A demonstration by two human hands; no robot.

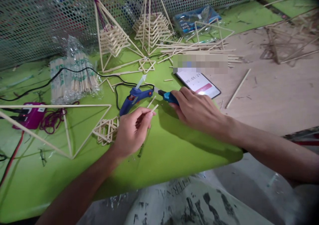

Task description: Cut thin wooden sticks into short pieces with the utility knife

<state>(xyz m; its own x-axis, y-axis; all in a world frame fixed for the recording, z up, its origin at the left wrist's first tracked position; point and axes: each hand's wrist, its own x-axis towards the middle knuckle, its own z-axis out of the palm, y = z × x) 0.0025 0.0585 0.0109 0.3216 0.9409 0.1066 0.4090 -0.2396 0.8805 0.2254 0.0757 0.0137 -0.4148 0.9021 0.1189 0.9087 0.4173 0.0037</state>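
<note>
My left hand [133,130] pinches a short wooden stick [154,108] between thumb and fingers, just above the green table [174,145]. My right hand [196,110] is closed around a blue-handled cutter [166,95] whose tip points left toward the stick. A blue hot glue gun [134,99] lies on the table just beyond both hands, with a glue stick poking out of its back. A small stacked stick lattice [107,130] rests beside my left wrist, at the corner of a large flat stick triangle [67,128].
A phone [199,84] showing a timer lies past my right hand. A bag of sticks [72,75], two stick pyramids [112,36], loose sticks [199,47], a purple device [30,115] with cords and a mesh wall surround the work area.
</note>
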